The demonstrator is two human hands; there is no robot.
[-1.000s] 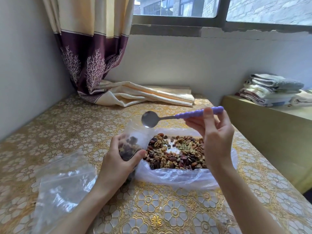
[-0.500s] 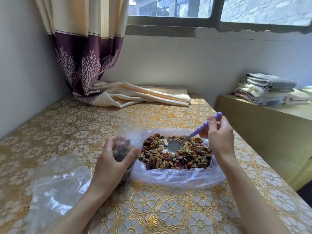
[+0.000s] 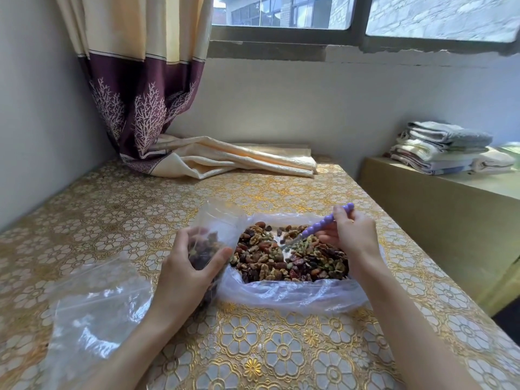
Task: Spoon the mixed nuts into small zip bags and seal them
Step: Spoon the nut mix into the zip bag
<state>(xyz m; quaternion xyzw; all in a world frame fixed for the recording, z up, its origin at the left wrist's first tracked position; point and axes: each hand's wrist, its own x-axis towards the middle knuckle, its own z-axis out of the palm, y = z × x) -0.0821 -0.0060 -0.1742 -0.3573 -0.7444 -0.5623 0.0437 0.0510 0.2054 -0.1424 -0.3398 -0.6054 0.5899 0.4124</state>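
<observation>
Table [image 3: 118, 209] covered in gold floral-pattern cloth, set into wall corner. Near middle: wide clear plastic bag [image 3: 295, 294], rolled open, heaped with mixed nuts [image 3: 281, 263]. Just beside it at left: small zip bag [image 3: 216, 229], upright, part-filled. Front left: loose empty clear bags [image 3: 92, 313] lying flat. Far edge: curtain hem [image 3: 225, 161] bunched on tabletop.
</observation>
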